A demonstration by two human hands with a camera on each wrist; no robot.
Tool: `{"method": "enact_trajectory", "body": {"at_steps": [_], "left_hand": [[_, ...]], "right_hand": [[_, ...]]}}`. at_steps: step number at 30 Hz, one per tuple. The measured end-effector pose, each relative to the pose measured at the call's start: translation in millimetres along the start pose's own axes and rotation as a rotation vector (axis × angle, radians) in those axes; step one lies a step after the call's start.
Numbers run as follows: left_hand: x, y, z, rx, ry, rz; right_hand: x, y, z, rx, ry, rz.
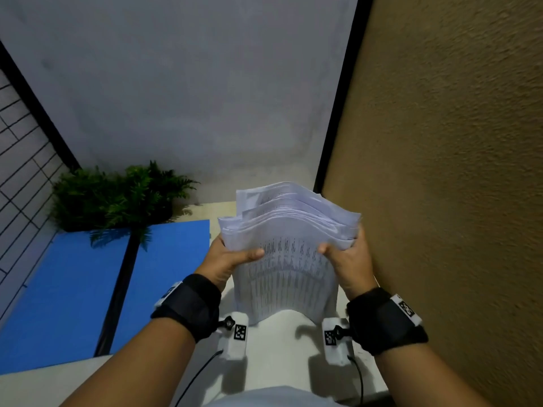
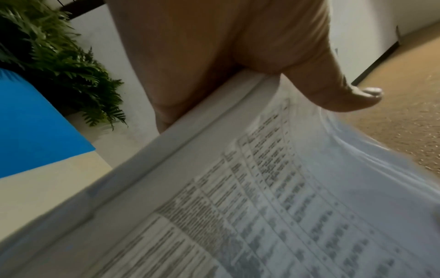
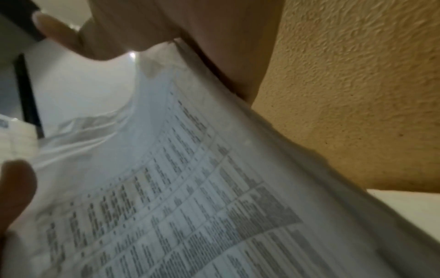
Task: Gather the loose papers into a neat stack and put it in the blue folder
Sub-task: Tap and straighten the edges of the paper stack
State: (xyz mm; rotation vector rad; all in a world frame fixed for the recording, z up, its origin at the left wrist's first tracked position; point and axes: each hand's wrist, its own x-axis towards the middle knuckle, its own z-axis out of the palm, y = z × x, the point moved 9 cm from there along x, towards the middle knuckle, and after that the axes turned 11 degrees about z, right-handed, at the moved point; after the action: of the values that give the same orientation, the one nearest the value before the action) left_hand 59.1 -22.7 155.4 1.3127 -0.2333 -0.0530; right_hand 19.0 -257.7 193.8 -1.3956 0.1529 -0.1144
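Note:
A thick stack of printed papers [image 1: 288, 259] stands upright on its lower edge on the white table [image 1: 279, 356], its top sheets fanned and uneven. My left hand [image 1: 232, 259] grips its left side, thumb on the front sheet. My right hand [image 1: 346, 259] grips its right side the same way. The left wrist view shows the stack [image 2: 262, 188] under my left hand [image 2: 238, 56]. In the right wrist view the stack [image 3: 190, 188] runs beneath my right hand [image 3: 166, 24]. The blue folder [image 1: 73, 289] lies open flat to the left, also seen as the blue folder [image 2: 31, 127].
A green fern plant [image 1: 117, 195] stands behind the folder, its fronds hanging over the folder's far edge. A rough tan wall [image 1: 440, 142] runs close along the right of the papers. A grey wall [image 1: 191, 83] stands behind the table.

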Motion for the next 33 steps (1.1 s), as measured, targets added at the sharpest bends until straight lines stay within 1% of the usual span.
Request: {"method": "enact_trajectory", "body": {"at_steps": [3, 5, 7, 10, 13, 15, 16, 19, 22, 26, 28, 30, 33], "left_hand": [[0.6, 15.2, -6.5, -0.004, 0.058, 0.085], [-0.6, 25.1, -6.2, -0.005, 0.077, 0.129], [-1.7, 32.6, -0.9, -0.018, 0.083, 0.155], [-4.1, 40.2, 3.9, -0.028, 0.127, 0.182], [-5.0, 49.5, 4.3, 0.011, 0.157, 0.236], [-5.6, 55.2, 4.2, 0.047, 0.170, 0.268], [-5.7, 57.7, 3.8, 0.069, 0.178, 0.282], [-5.6, 63.7, 4.6, 0.142, 0.204, 0.317], [-6.3, 67.7, 3.7, 0.175, 0.275, 0.347], [-7.5, 67.4, -0.2, 0.206, 0.338, 0.340], [-7.9, 68.2, -0.2, 0.219, 0.353, 0.344], [-8.9, 71.0, 2.2, 0.242, 0.372, 0.357], [-9.6, 73.1, 1.9, 0.280, 0.423, 0.371]], "right_hand": [[-4.3, -8.3, -11.8, 0.059, 0.116, -0.046], [-8.4, -18.0, -12.0, 0.026, 0.145, -0.120], [-15.1, -28.9, -6.7, -0.057, 0.181, -0.211], [-30.8, -47.3, -4.1, -0.209, 0.297, -0.399], [-39.6, -58.9, 1.1, -0.362, 0.352, -0.501], [-40.5, -62.0, 6.5, -0.450, 0.342, -0.516], [-39.1, -62.1, 7.2, -0.457, 0.332, -0.506], [-35.1, -63.3, 4.1, -0.438, 0.361, -0.469], [-34.4, -66.3, 2.6, -0.445, 0.411, -0.466], [-36.5, -62.8, -4.1, -0.404, 0.479, -0.467], [-36.4, -56.4, -8.8, -0.377, 0.520, -0.442], [-37.1, -53.3, -9.8, -0.344, 0.534, -0.433], [-41.3, -57.0, -5.1, -0.365, 0.519, -0.484]]}}
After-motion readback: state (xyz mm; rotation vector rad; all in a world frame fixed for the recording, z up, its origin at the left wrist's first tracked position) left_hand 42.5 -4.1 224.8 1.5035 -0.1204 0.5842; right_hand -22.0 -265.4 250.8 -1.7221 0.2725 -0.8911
